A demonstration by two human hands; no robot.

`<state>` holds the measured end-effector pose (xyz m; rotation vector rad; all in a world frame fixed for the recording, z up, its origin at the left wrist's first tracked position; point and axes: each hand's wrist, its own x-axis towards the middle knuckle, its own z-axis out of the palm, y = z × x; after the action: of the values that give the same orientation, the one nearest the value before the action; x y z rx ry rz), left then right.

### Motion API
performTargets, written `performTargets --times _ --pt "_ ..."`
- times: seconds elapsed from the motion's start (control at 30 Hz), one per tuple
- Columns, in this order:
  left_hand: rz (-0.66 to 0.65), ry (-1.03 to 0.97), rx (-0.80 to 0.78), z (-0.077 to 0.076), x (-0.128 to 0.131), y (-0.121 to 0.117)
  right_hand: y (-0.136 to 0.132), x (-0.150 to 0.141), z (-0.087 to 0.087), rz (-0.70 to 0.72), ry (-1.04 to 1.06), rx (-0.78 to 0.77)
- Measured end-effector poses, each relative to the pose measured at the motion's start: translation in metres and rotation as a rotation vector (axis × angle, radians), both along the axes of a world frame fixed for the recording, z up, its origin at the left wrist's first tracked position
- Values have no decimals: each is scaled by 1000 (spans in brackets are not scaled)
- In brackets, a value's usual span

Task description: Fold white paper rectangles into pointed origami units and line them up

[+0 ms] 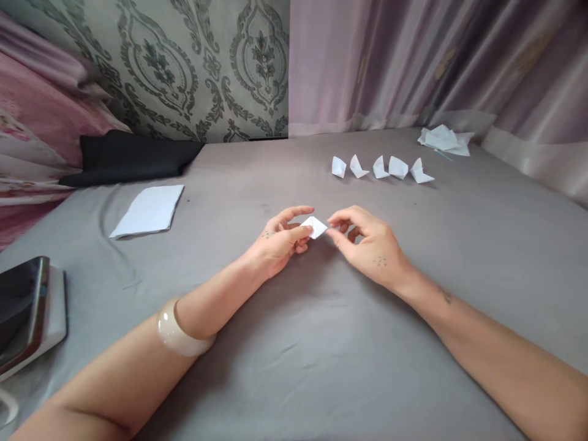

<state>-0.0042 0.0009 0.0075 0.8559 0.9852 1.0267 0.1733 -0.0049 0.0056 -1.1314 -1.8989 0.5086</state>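
Observation:
A small white folded paper piece (318, 228), diamond-shaped with a crease, is held above the grey cloth in the middle of the view. My left hand (285, 239) pinches its left side, thumb on top and index finger stretched out behind. At the paper's right corner, the thumb and index fingertips of my right hand (365, 242) close in on the tip, the other fingers curled under. Beyond the hands, several folded white paper pieces (381, 168) stand in a row on the cloth.
A stack of white paper (149, 209) lies at left, near a black cloth (138, 158). Loose white papers (444, 139) sit at the back right. A dark-screened device (22, 312) rests on a white object at the left edge. Curtains (349, 67) and a patterned wall (206, 61) border the grey surface (321, 355).

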Motion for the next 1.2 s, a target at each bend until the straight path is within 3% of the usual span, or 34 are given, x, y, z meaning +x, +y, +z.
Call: performTargets --times 0.1,0.23,0.3,0.4,0.47,0.9,1.2 --pt "-11 -25 -52 -1 1 0 0 -3 -9 165 -93 163" --pt "-69 68 -65 -2 2 -1 2 -5 -15 199 -53 182" --pt "-61 269 45 -2 0 -3 3 -4 -14 157 -18 108" --pt "6 602 332 -2 -1 -6 4 -3 -12 62 22 -31" --pt "30 703 471 -3 -2 -8 4 -2 -11 19 18 -86" --pt "25 851 725 -8 4 -4 -3 -9 -6 -80 -54 -94" --pt "26 902 799 -5 7 -4 -4 -13 -2 -112 -33 -134"
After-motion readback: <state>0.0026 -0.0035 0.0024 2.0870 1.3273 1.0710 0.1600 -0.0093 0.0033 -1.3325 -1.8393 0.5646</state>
